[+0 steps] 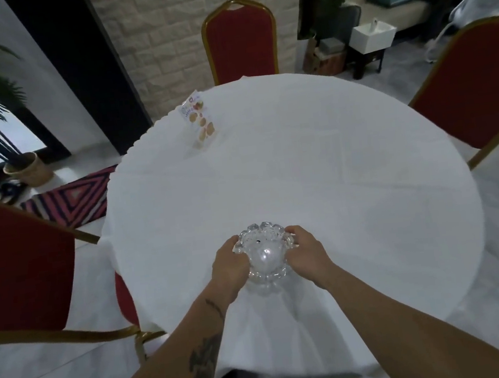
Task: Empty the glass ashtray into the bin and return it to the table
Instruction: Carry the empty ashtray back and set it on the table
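A clear, scalloped glass ashtray (264, 250) sits near the front edge of a round table covered by a white cloth (318, 174). My left hand (230, 265) grips its left side and my right hand (306, 252) grips its right side, fingers curled on the rim. A small dark speck shows inside the bowl. I cannot tell whether the ashtray rests on the cloth or is just above it. No bin is clearly in view.
Red chairs with gold frames stand at the far side (240, 40), the right (479, 85) and the left (17, 262). A printed menu card (200, 123) stands at the table's back left. A potted palm (25, 167) and patterned rug (72, 199) lie left.
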A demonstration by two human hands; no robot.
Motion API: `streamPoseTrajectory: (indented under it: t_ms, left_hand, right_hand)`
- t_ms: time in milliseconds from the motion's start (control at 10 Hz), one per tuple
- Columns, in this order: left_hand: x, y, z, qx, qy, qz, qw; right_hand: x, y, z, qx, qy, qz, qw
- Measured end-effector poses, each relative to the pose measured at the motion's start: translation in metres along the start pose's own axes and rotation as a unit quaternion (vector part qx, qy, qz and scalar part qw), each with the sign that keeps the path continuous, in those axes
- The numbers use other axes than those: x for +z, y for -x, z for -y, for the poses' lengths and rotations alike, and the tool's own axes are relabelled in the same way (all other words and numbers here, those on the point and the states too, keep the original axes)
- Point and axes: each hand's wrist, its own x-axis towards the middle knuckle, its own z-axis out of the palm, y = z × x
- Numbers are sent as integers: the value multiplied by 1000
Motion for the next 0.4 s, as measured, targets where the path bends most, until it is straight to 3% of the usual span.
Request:
streamPoseTrajectory:
  t_ms: [400]
  left_hand:
    - [-12,-5,4,12,-5,-1,1000]
  right_hand:
    - [-5,4,5,-38,125,11,991]
